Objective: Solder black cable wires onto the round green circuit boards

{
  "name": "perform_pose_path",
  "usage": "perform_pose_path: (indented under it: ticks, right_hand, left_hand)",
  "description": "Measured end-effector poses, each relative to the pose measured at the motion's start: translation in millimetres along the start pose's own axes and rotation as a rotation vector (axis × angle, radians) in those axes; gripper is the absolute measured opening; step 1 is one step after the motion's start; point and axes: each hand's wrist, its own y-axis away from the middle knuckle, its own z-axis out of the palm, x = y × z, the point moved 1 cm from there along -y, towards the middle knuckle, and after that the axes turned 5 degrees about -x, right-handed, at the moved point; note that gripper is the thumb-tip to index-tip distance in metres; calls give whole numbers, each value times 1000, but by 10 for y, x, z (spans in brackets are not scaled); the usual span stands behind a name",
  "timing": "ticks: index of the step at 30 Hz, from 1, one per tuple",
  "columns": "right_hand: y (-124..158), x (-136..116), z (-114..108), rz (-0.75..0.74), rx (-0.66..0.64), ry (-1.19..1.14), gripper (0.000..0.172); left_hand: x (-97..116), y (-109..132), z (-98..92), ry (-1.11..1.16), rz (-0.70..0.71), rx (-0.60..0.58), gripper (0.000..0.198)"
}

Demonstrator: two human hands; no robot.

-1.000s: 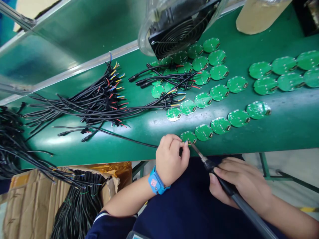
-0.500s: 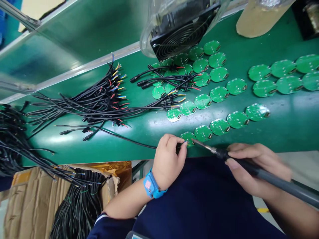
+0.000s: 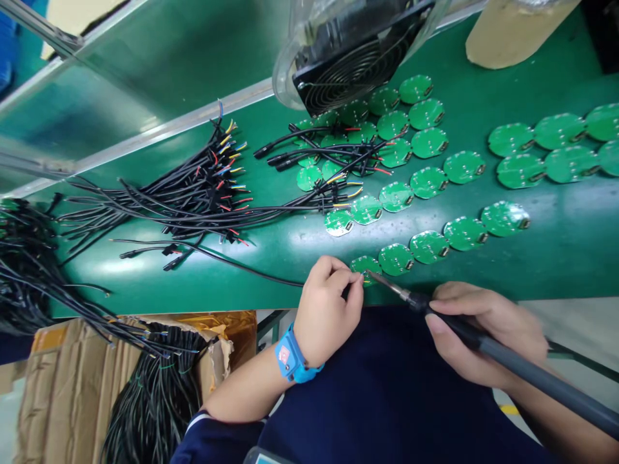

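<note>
near edge of tabletop (image 3: pixel 556 258) | your left hand (image 3: pixel 329 309): grip pinches black wire (image 3: pixel 261 273) at round circuit board (image 3: pixel 366 264) | your right hand (image 3: pixel 483 335): grip clamps soldering iron (image 3: pixel 532 377), tip leftward onto board

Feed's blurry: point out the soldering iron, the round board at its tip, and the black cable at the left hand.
soldering iron (image 3: pixel 556 390), head view, grey handle.
round board (image 3: pixel 368 264), head view, green face.
black cable (image 3: pixel 251 269), head view, middle of its run.
</note>
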Motion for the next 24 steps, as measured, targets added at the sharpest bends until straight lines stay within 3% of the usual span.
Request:
perform_pose_path:
  ticks: [17, 24]
  right_hand:
    - [-51, -54, 54, -43, -94, 94, 14]
    - [116, 38, -31, 116, 52, -107, 22]
  left_hand:
    - [33, -70, -10, -37, -23, -11, 11]
    - [48, -116, -42, -60, -63, -100, 12]
